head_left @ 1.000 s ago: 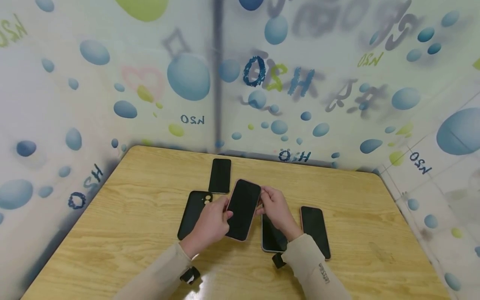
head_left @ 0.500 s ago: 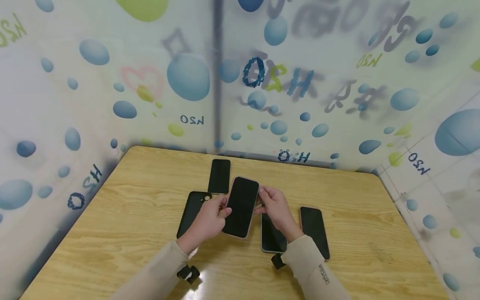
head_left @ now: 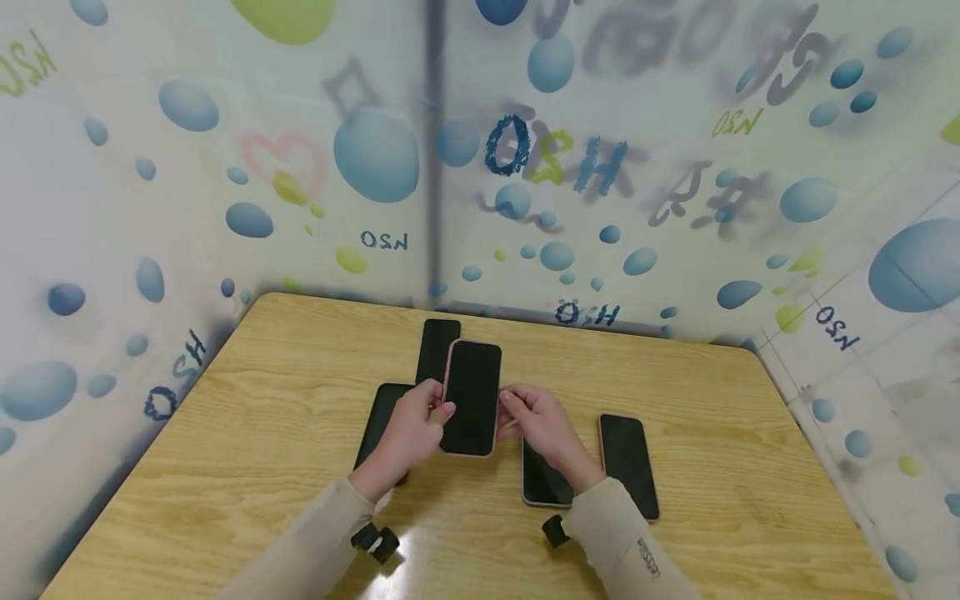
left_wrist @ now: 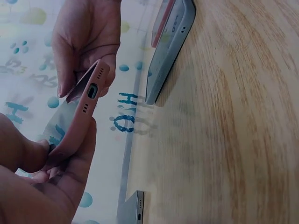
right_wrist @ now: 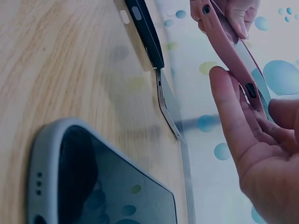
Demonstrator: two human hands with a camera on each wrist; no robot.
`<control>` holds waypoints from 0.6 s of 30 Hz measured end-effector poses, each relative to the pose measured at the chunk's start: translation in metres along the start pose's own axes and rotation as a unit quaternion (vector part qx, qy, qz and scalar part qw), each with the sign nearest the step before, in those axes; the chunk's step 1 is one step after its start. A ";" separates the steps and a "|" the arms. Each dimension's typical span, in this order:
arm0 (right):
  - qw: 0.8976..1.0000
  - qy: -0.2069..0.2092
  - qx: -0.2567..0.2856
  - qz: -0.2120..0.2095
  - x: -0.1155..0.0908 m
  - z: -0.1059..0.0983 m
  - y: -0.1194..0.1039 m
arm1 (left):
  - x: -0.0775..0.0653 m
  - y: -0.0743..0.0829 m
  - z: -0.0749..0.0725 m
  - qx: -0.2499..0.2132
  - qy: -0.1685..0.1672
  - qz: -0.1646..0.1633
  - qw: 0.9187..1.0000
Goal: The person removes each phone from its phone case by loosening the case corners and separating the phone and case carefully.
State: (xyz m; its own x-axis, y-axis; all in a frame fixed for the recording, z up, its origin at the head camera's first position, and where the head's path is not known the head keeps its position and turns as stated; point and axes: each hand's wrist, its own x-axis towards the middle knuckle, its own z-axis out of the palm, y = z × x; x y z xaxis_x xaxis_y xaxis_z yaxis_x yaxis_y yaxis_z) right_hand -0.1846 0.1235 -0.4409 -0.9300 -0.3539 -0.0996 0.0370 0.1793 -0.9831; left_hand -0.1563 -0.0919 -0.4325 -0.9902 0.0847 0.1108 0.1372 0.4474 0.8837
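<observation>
A smartphone in a pink case (head_left: 472,398) is held up over the middle of the table, its dark screen facing the head camera. My left hand (head_left: 408,427) grips its left edge, thumb on the front and fingers behind. At the opposite edge, my right hand (head_left: 543,423) pinches it between thumb and fingers. The left wrist view shows the charging port end of the pink case (left_wrist: 84,112). In the right wrist view, my right hand's fingers (right_wrist: 226,102) lie behind the case. A black-cased phone (head_left: 381,412) lies partly hidden under my left hand.
On the wooden table (head_left: 247,467), a dark phone (head_left: 437,350) lies at the back, partly covered by the held one. A phone in a pale grey-blue case (head_left: 543,479) lies below my right hand, and another pink-edged phone (head_left: 630,467) to its right. Patterned walls (head_left: 510,275) border the table.
The held phone has moved up and left and turned more upright, now overlapping the back phone. Both hands have moved left with it, keeping their hold.
</observation>
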 end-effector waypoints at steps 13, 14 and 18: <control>0.995 -0.101 -0.016 -0.010 -0.007 0.003 0.006 | 0.006 -0.002 -0.004 0.008 0.016 -0.013 1.000; 0.994 -0.107 -0.020 -0.011 -0.007 0.003 0.007 | 0.006 -0.002 -0.004 0.009 0.016 -0.015 1.000; 0.990 -0.138 -0.028 -0.013 -0.009 0.003 0.008 | 0.008 -0.001 -0.005 0.012 0.017 -0.026 0.999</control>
State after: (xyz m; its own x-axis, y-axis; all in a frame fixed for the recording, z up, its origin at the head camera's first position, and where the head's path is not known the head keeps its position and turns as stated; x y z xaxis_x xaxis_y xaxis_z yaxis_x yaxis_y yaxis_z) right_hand -0.1747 0.1256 -0.4478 -0.7950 -0.5945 -0.1204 -0.0124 0.2144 -0.9767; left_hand -0.1642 -0.0965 -0.4304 -0.9962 0.0303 0.0821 0.0867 0.4713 0.8777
